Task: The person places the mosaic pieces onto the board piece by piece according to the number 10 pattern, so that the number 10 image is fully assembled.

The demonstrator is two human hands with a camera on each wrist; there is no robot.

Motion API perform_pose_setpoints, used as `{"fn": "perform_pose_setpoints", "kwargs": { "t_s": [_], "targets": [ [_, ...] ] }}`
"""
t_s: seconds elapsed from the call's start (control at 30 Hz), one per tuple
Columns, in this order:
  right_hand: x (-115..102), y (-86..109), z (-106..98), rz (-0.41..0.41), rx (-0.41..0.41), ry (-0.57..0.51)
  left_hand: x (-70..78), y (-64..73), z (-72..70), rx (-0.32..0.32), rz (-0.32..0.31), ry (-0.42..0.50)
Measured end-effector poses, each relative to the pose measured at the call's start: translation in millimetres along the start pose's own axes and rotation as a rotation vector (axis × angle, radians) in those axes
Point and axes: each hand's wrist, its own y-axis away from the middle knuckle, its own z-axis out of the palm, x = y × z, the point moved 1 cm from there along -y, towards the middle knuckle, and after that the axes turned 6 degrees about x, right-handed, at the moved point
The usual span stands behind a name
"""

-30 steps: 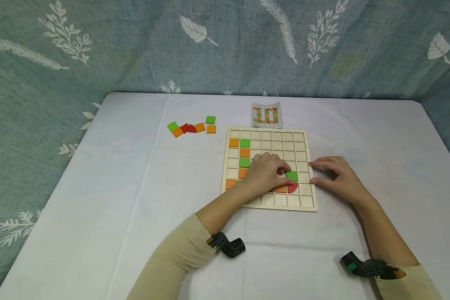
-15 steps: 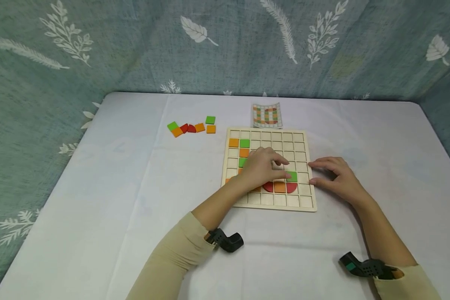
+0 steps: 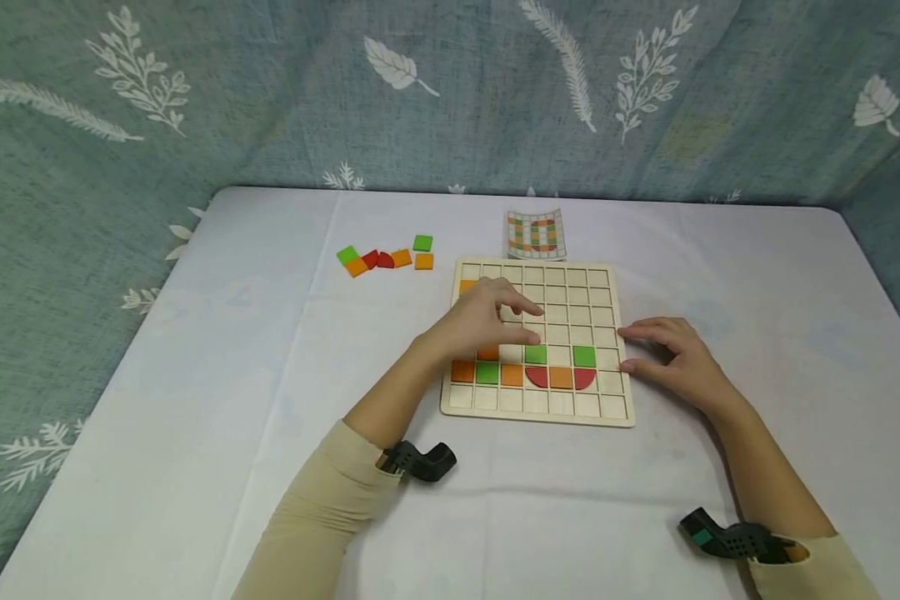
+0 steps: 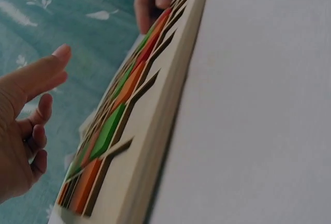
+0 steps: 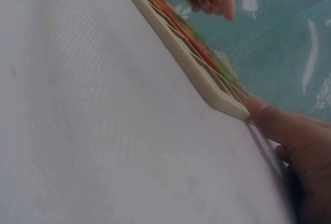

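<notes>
A wooden grid board lies on the table with orange, green and red tiles set in its cells. My left hand hovers over the board's left half, thumb and forefinger apart with nothing between them, covering some tiles. Toward the front, a row runs orange, green, orange tile, red quarter-round, orange, red quarter-round. Behind it sit a green tile and another green tile. My right hand touches the board's right edge with fingertips and thumb, also seen in the right wrist view.
Left behind the board lie several loose pieces, among them a green tile, an orange tile and a red quarter-round. A printed pattern card stands at the board's back edge. A leaf-patterned cloth hangs behind the table.
My left hand has drawn back leftward from the right-hand green tile, its fingers spreading, which uncovers the front row and a second green tile. My right hand has stayed at the board's edge.
</notes>
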Motion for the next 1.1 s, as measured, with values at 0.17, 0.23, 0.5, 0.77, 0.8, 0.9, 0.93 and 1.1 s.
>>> {"fn": "perform_pose_setpoints", "kwargs": {
  "t_s": [0.17, 0.23, 0.5, 0.77, 0.8, 0.9, 0.93, 1.1],
  "targets": [
    [-3.1, 0.6, -0.9, 0.028, -0.004, -0.001, -7.6, 3.7, -22.7, 0.084, 0.013, 0.022],
    [-3.8, 0.9, -1.4, 0.035, -0.005, 0.0, -10.5, 5.0, -31.7, 0.107, -0.011, 0.04],
    [-5.2, 0.9, -2.3, 0.01, 0.002, -0.014, -30.6, 12.0, -62.1, 0.227, -0.094, 0.061],
    [-6.2, 1.3, -3.1, 0.015, 0.001, -0.02, -58.5, 15.7, -83.2, 0.31, -0.165, 0.045],
    [-6.1, 1.3, -3.0, 0.015, -0.001, -0.017, -62.6, 15.6, -85.5, 0.32, -0.167, 0.046],
    [-6.1, 1.5, -2.8, 0.008, -0.001, -0.013, -76.2, 14.6, -91.2, 0.342, -0.184, 0.065],
    [-6.2, 1.6, -2.8, 0.005, 0.0, -0.014, -81.2, 14.2, -92.8, 0.352, -0.194, 0.077],
    [-6.9, 0.8, -2.3, 0.022, -0.006, -0.015, -101.7, 12.8, -99.5, 0.421, -0.23, 0.079]
  ]
}}
